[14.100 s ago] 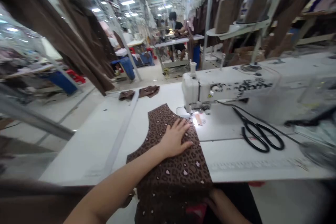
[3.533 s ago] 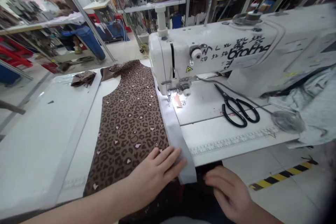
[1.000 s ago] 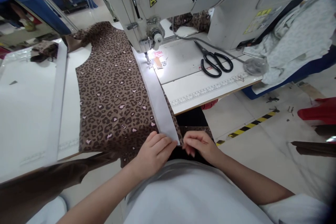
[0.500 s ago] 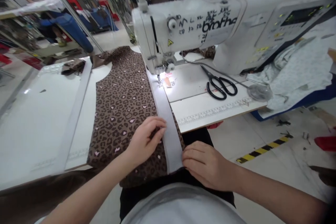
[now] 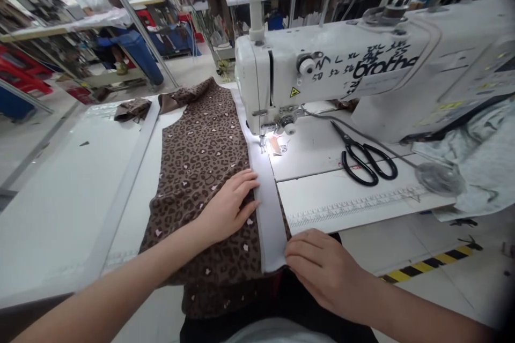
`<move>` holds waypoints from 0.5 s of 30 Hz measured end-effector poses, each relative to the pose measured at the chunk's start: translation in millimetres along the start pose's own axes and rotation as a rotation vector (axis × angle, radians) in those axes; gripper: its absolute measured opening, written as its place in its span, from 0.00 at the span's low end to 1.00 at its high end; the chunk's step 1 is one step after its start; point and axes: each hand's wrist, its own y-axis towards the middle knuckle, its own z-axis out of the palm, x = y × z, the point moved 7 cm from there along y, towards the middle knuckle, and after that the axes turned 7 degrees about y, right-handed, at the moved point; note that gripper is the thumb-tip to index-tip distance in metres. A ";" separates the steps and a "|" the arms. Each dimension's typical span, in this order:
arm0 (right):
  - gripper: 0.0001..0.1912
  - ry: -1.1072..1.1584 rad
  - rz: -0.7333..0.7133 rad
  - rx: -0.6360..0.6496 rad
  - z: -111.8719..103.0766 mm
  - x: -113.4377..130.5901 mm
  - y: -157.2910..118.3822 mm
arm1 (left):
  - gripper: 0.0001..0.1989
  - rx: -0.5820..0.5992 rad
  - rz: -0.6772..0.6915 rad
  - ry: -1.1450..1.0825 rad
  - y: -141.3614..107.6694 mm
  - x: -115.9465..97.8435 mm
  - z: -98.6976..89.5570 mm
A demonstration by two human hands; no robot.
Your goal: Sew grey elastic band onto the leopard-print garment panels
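Note:
A brown leopard-print fabric piece (image 5: 201,144) lies on the table with a pale grey strip (image 5: 270,220) along its right edge. The strip runs up under the presser foot (image 5: 263,143) of the white sewing machine (image 5: 322,53). My left hand (image 5: 229,206) rests on the print, fingers stretched, their tips at the strip's left edge. At the lower right corner of the strip, my right hand (image 5: 322,262) pinches the fabric edge between thumb and fingers. The fabric's lower end hangs over the table front onto my lap.
Black-handled scissors (image 5: 362,158) lie on the machine bed, right of the needle. Below them runs a printed ruler (image 5: 341,206). Pale patterned cloth (image 5: 483,155) is heaped at the right. A metal pole (image 5: 139,21) stands behind the table; people work further back.
The camera view has shifted, so the machine sits lower and further right. My left hand has flattened from a looser curl and lies along the strip. My right hand keeps its pinch.

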 end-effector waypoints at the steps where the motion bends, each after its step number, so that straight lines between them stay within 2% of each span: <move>1: 0.10 -0.009 -0.001 0.002 -0.7 -4.1 4.2 | 0.14 -0.003 0.017 0.014 4.7 4.4 -1.2; 3: 0.10 -0.026 -0.007 0.003 -2.7 -11.2 13.0 | 0.14 -0.024 0.056 0.050 11.0 5.9 -4.6; 5: 0.10 -0.039 -0.007 0.012 -4.7 -18.1 22.0 | 0.13 -0.051 0.076 0.063 10.9 -2.8 -7.7; 8: 0.10 -0.046 -0.007 0.025 -8.6 -28.2 35.1 | 0.14 -0.019 0.070 -0.081 0.9 -24.4 -5.1; 10: 0.10 -0.044 0.004 0.021 -12.2 -36.2 43.1 | 0.16 -0.007 0.044 -0.206 -5.9 -30.3 -2.3; 13: 0.10 -0.031 0.013 0.009 -16.9 -49.0 54.0 | 0.13 -0.030 -0.002 -0.253 -6.4 -15.3 -1.7; 15: 0.09 -0.037 0.009 0.008 -18.6 -57.3 60.9 | 0.13 -0.011 0.017 -0.236 0.0 -0.2 -2.0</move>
